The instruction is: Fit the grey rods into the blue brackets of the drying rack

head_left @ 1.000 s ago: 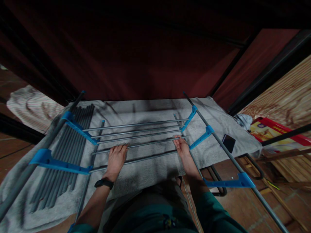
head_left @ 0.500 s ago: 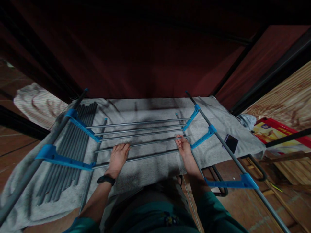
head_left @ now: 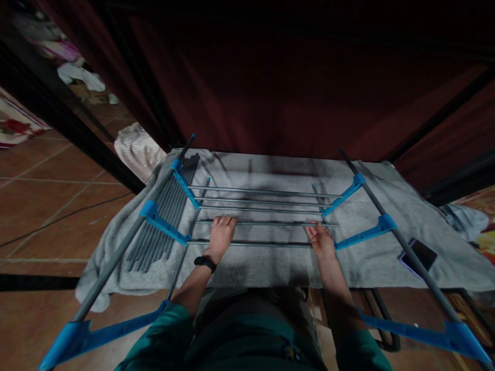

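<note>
Now grasping, in left hand (head_left: 222,234) and right hand (head_left: 322,240), one tube (head_left: 270,223), seemingly unfitted, with crossbars (head_left: 263,191) apparently set at its twelve and six o'clock, and spare tubes (head_left: 152,247) unused at nine.

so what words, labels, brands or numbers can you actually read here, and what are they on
None can be read.
Small print on the teal shirt: too blurred to tell whether it is lettering.
Yellow printed item at the right edge: cut off, no readable words.
Phone: dark screen, no text visible.
Grey rods, blue brackets and black wristband: no legible marks.
</note>
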`<action>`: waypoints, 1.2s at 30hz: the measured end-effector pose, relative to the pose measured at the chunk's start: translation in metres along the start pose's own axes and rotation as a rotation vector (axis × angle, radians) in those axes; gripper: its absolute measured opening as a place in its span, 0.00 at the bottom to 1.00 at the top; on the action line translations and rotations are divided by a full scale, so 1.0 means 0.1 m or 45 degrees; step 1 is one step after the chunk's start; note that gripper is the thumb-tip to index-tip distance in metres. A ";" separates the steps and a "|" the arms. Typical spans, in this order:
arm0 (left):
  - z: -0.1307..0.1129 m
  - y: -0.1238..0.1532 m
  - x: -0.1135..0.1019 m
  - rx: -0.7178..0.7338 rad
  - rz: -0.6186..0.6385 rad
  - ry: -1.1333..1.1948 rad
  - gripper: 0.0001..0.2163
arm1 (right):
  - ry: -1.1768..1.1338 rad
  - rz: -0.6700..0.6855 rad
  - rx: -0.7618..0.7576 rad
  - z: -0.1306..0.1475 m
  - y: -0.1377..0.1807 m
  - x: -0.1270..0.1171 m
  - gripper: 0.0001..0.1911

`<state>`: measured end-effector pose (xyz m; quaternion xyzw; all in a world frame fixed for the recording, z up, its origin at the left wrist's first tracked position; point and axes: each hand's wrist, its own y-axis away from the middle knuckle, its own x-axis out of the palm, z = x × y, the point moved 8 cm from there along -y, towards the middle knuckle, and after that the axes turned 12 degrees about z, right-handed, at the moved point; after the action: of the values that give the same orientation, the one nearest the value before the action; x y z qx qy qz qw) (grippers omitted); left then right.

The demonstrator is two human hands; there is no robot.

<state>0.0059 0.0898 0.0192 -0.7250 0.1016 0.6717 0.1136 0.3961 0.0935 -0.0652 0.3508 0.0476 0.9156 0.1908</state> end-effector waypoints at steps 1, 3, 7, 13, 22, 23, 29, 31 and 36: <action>0.05 0.01 0.00 -0.047 -0.004 0.012 0.15 | -0.002 -0.008 -0.008 0.00 -0.01 -0.01 0.14; 0.18 0.05 -0.02 -0.155 -0.035 0.052 0.14 | -0.007 -0.025 -0.013 0.00 -0.03 -0.05 0.14; 0.52 0.20 -0.11 -0.440 -0.240 0.240 0.12 | -0.005 -0.058 -0.013 0.00 -0.06 -0.11 0.13; 1.11 0.48 -0.06 -0.930 -0.790 1.081 0.15 | 0.018 -0.072 -0.041 0.01 -0.07 -0.17 0.13; 0.94 0.30 0.35 -0.889 -0.934 2.617 0.14 | 0.011 -0.098 -0.032 -0.01 -0.06 -0.18 0.11; 0.88 0.27 0.35 -0.858 -0.885 2.694 0.11 | 0.012 -0.090 -0.032 -0.01 -0.07 -0.18 0.11; 0.66 0.20 0.30 -0.826 -0.730 2.794 0.06 | 0.008 -0.037 0.018 -0.02 -0.08 -0.17 0.04; 0.65 0.19 0.26 -0.804 -0.724 2.776 0.06 | 0.001 -0.061 0.028 -0.02 -0.09 -0.19 0.04; 0.72 0.19 0.07 -0.695 -0.773 2.665 0.07 | 0.003 -0.209 0.042 -0.03 -0.13 -0.28 0.05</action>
<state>-0.0680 0.0931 0.0067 -0.9275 -0.1844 -0.3238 -0.0311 0.4176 0.0950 -0.0877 0.3477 0.0914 0.8964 0.2593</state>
